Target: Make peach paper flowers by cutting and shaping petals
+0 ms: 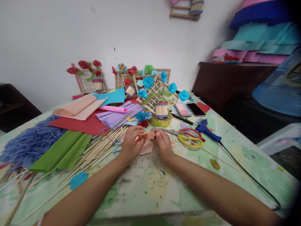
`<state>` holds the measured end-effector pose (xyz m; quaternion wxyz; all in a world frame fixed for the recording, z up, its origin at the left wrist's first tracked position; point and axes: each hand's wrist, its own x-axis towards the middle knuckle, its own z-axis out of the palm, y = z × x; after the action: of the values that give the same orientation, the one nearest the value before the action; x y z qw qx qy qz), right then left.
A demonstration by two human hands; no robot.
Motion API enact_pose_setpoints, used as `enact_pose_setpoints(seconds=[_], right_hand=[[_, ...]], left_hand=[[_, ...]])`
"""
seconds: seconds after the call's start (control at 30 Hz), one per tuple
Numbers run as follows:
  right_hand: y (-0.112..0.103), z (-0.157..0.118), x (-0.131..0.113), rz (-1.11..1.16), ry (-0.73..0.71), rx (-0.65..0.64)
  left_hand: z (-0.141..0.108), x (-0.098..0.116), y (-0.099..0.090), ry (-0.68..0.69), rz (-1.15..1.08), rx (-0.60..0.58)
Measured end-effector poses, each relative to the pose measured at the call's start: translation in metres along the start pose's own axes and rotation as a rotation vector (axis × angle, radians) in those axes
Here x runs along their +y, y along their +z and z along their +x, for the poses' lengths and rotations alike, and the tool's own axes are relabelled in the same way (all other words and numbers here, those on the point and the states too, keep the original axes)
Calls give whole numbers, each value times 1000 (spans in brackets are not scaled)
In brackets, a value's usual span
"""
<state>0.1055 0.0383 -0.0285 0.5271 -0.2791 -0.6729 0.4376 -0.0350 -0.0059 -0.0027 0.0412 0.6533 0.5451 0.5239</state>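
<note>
Mottled green, yellow and white desk [141, 191], deep-blue yarn [30, 141], leaf-green paper [58, 150], peach roll [77, 105], turquoise flowers [148, 82], red and yellow scissor handles [191, 138], blue glue gun [208, 130]

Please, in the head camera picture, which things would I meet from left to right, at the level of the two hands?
Blue yarn → green paper → thin wooden sticks → left hand → peach paper → right hand → scissors → glue gun.
</note>
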Motion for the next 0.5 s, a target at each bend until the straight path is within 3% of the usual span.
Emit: enact_pose_setpoints(seconds=[0.13, 0.37, 0.5], right_hand=[[0, -2, -7, -49, -64, -83], [0, -2, -4, -218, -143, -124], [-1, 3, 1, -356, -184, -142]], left_hand=[[-1, -1, 4, -167, -94, -69], [-1, -11, 7, -638, -568, -134], [1, -8, 6, -801, -830, -155]])
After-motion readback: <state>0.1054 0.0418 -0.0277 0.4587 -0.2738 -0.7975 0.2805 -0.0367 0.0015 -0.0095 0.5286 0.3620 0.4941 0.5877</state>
